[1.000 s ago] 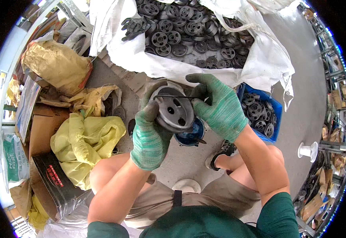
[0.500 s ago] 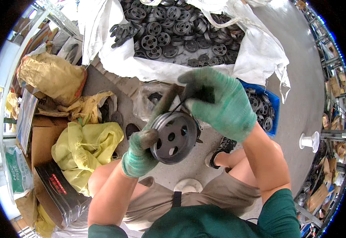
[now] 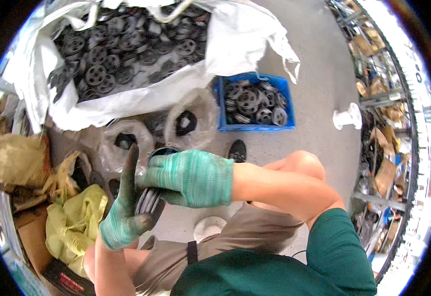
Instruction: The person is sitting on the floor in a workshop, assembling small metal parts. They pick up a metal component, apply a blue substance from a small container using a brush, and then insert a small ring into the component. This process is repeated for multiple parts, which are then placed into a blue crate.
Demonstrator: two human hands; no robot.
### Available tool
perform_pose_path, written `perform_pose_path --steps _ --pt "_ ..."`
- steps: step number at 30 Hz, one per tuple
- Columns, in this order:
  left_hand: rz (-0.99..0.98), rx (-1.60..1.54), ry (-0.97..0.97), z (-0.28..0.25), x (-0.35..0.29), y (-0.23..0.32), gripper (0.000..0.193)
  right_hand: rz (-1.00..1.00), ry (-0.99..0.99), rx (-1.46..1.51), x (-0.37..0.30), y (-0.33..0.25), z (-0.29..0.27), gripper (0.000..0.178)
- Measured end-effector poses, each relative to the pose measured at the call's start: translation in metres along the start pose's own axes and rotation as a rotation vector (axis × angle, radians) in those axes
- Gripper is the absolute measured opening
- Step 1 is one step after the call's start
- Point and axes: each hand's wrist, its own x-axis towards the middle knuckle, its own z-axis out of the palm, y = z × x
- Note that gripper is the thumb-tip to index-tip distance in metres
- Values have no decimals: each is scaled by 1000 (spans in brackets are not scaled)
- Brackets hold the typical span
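A grooved black pulley wheel (image 3: 148,203) is held in front of me, turned nearly edge-on, its grooved rim showing between my hands. My left hand (image 3: 121,217), in a green glove with a darkened palm, grips it from the left, thumb at the near side and a finger stretched upward. Across its top and right side lies my right hand (image 3: 190,177), in a matching glove, fingers bent over the wheel; their tips are hidden. Just beyond the right hand, a dark round thing with a bluish rim (image 3: 163,152) shows only in part.
Ahead, a large white woven sack (image 3: 126,106) lies open, full of black pulley wheels (image 3: 96,75). A blue crate (image 3: 257,128) holds several more. Clear plastic bags (image 3: 203,111) with dark parts sit between. Yellow sacks (image 3: 74,222) are at left, a white spool (image 3: 347,117) and shelving (image 3: 383,98) at right.
My view has swung right, bringing the whole blue crate into sight. The pulley wheel has turned from face-on to nearly edge-on, and my right hand has come down over it.
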Motion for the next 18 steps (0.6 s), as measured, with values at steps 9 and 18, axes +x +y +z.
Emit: perform_pose_path --steps 9,18 --pt "-45 774 204 -9 16 -14 94 1055 -134 -537 -108 117 -55 30" --pt "36 1167 85 -1 13 -3 89 1373 462 -683 -194 217 -118 41"
